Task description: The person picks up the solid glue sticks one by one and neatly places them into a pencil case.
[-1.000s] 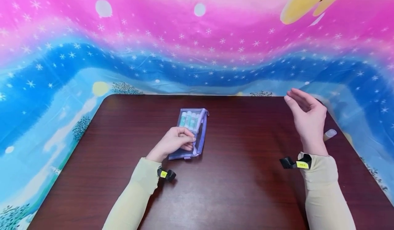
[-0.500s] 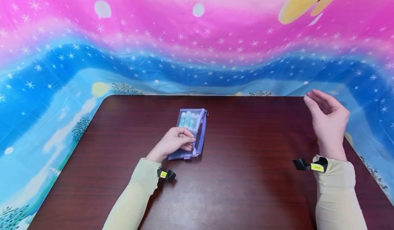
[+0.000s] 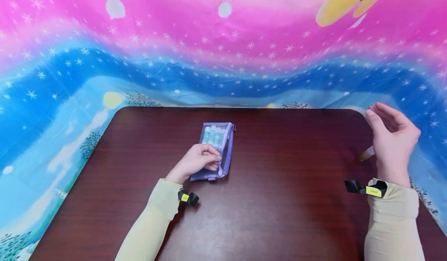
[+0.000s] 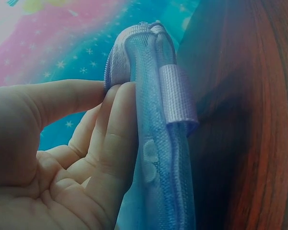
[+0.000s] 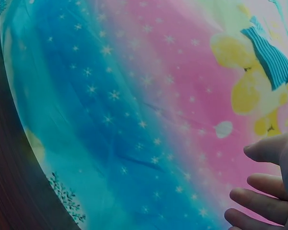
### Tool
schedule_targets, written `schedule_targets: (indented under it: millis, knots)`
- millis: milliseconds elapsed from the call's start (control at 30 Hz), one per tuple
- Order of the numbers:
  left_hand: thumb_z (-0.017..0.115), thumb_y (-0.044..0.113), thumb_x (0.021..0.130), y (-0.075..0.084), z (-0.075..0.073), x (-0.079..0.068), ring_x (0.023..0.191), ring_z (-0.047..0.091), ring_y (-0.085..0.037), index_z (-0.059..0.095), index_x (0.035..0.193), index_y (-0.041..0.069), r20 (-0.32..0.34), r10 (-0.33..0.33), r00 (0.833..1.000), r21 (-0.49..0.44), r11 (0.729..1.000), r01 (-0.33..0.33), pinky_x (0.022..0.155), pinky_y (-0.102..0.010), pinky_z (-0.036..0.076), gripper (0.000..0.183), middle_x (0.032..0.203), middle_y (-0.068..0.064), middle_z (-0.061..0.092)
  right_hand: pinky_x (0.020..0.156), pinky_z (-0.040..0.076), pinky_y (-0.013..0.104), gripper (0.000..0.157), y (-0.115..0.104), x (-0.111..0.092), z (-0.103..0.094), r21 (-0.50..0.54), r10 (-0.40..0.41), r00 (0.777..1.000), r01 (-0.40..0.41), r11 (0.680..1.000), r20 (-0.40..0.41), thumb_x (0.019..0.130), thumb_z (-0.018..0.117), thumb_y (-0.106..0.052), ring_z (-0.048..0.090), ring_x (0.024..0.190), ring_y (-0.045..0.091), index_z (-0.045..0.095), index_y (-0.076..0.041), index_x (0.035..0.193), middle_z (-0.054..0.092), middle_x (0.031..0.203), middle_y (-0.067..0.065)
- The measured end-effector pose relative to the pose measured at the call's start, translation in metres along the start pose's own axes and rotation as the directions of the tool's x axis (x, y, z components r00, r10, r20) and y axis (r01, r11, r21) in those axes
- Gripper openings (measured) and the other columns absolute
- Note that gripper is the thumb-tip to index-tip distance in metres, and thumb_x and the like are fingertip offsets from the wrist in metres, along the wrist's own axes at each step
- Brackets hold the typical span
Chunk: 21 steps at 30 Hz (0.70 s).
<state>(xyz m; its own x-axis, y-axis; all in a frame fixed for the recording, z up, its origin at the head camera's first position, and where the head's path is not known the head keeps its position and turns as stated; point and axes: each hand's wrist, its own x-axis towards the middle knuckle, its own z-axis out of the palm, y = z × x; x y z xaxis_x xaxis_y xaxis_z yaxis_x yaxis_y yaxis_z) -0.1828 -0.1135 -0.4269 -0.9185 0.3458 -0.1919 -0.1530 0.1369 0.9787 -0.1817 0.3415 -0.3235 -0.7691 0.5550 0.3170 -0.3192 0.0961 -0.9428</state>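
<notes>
A purple mesh zip pouch (image 3: 228, 152) lies on the table, its zip side facing right. Several small white-capped tubes with green labels (image 3: 212, 135) show through the mesh. My left hand (image 3: 197, 160) pinches the pouch's zip edge between thumb and fingers; the left wrist view shows that grip on the lilac edge of the pouch (image 4: 156, 139) up close. Over the table's right side, my right hand (image 3: 394, 142) is raised with its fingers loosely bent and nothing between them. Just left of its wrist side lies a small tube (image 3: 366, 154), partly hidden behind that hand.
The dark brown wooden table (image 3: 279, 183) has rounded far corners. A pink and blue printed cloth (image 3: 195, 51) hangs behind it and along both sides. Each wrist carries a black strap-on camera, such as the right one (image 3: 364, 189).
My right hand has moved steadily to the right, passing over the small tube, which now shows on its left. My left hand and the pouch have stayed in place.
</notes>
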Motion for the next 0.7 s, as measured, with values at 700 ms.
schedule_targets:
  millis: [700]
  knots:
    - [0.066, 0.005, 0.087, 0.001, 0.001, -0.001, 0.068, 0.066, -0.026, 0.064, 0.093, -0.005, 0.0, -0.003, 1.0, -0.014, 1.0, 0.003, 0.068, -0.039, 0.057, 0.012, 0.08, -0.018, 0.067, 0.1, 0.036, 0.018, 0.048, 0.022, 0.009, -0.038, -0.276, 0.166, 0.974, -0.203, 0.939, -0.151, 0.071, 0.08, -0.033, 0.056, 0.106, 0.005, 0.067, -0.023, 0.117, 0.063, 0.115, -0.007]
